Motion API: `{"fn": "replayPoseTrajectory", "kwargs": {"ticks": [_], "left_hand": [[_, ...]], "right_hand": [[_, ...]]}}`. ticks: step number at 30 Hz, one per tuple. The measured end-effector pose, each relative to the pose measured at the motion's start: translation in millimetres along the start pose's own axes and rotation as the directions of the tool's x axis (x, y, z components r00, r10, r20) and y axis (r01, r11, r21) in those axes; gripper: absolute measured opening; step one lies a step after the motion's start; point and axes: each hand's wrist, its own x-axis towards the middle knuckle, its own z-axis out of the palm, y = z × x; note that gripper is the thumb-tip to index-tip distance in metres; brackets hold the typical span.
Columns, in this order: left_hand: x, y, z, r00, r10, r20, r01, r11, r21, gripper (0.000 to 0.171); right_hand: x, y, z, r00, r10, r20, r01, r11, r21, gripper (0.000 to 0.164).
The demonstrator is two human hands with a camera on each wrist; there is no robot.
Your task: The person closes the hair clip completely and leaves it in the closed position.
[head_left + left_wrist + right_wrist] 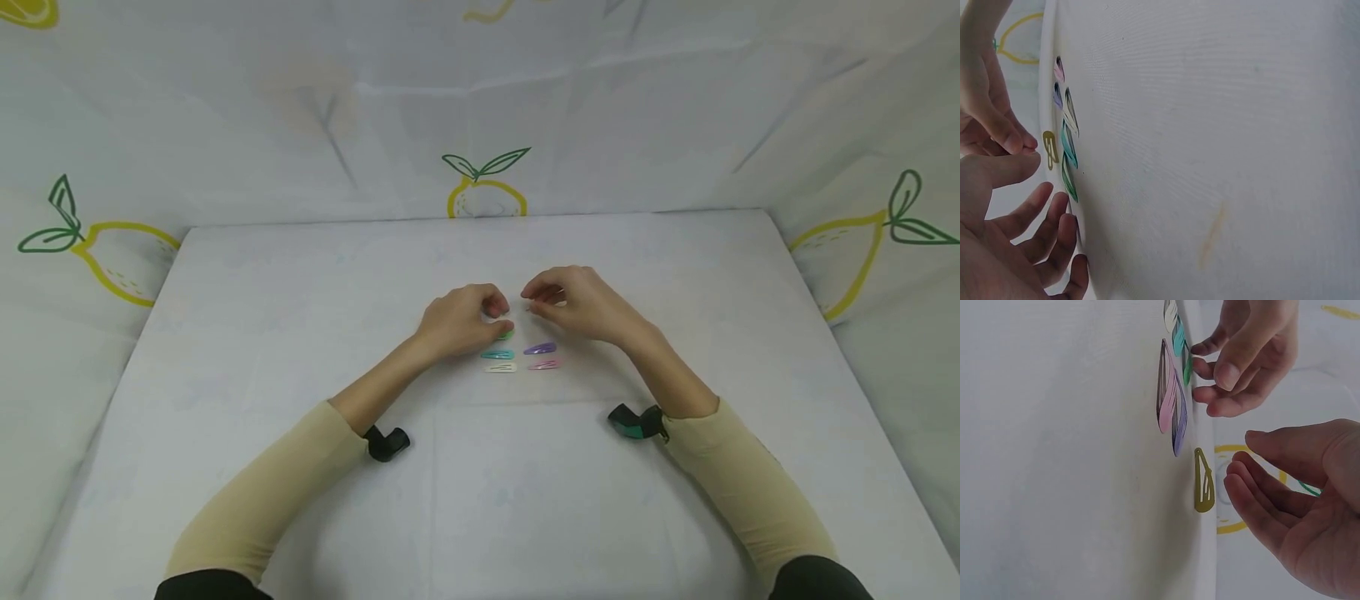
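Note:
Small snap hair clips lie in two columns on the white table. The left column has a green clip, a teal clip and a white clip. To the right are a purple clip and a pink clip. My left hand hovers by the green clip, partly covering it in the head view, its fingers loosely bent. A gap shows between the thumb and fingers of my right hand, with nothing in it. Beside those fingertips is an olive-yellow clip, hidden by the hand in the head view.
White cloth walls with printed lemons rise behind the table and at both sides. Dark wrist cameras hang below both cuffs, close over the tabletop.

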Motion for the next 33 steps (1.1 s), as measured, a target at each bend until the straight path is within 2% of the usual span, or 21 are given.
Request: {"fn": "replayPoseTrajectory", "kwargs": {"ticks": [8,16,25,33], "left_hand": [[9.5,7.7,-0.2,1.0,-0.014,0.02,0.014,1.0,0.006,0.027],[20.9,13.9,1.4,0.999,-0.002,0.046,0.001,1.0,0.012,0.029],[30.5,16.4,7.9,0.999,0.027,0.042,-0.029,0.999,0.039,0.029],[35.0,17.4,10.3,0.999,0.023,0.036,-0.024,0.999,0.041,0.024]], "right_hand": [[-0.8,4.3,-4.2,0.999,0.034,-0.008,-0.034,0.999,-0.013,0.024],[-0.4,6.7,-3.1,0.998,0.066,0.007,-0.066,0.997,-0.027,0.025],[-0.1,8.4,-5.3,0.994,0.105,0.029,-0.104,0.994,-0.043,0.024],[0.0,12.7,-7.5,0.991,0.125,0.054,-0.122,0.99,-0.064,0.022]]}}
